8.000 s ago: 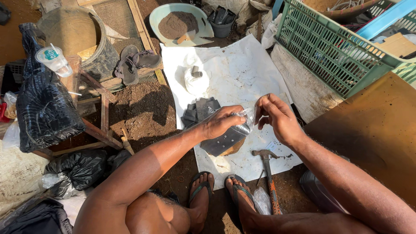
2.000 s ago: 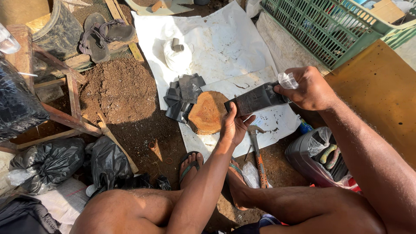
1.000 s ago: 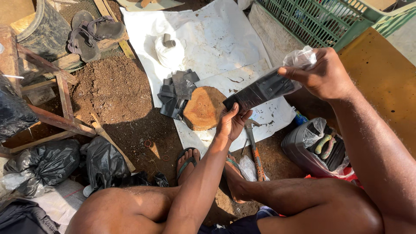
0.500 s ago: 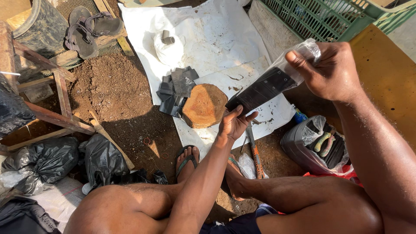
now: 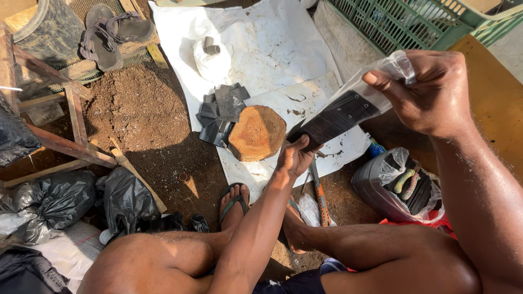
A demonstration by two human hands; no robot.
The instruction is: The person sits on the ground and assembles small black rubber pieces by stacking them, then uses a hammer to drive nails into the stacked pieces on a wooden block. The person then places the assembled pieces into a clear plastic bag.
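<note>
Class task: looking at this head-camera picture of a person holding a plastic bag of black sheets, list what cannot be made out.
- Head view: the clear plastic bag's top end, covered by the right hand.
- The green plastic crate, cut off by the top edge.
- The orange-handled tool: head hidden behind the left hand.

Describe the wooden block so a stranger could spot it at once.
Find the white sheet spread on the ground. At its near edge, beside a pile of black pieces, sits the wooden block, just beyond the left hand. It alone is round, chunky and orange-brown.

Black strip [image 5: 335, 117] in clear plastic bag [image 5: 381, 73], tilted, held aloft.
</note>
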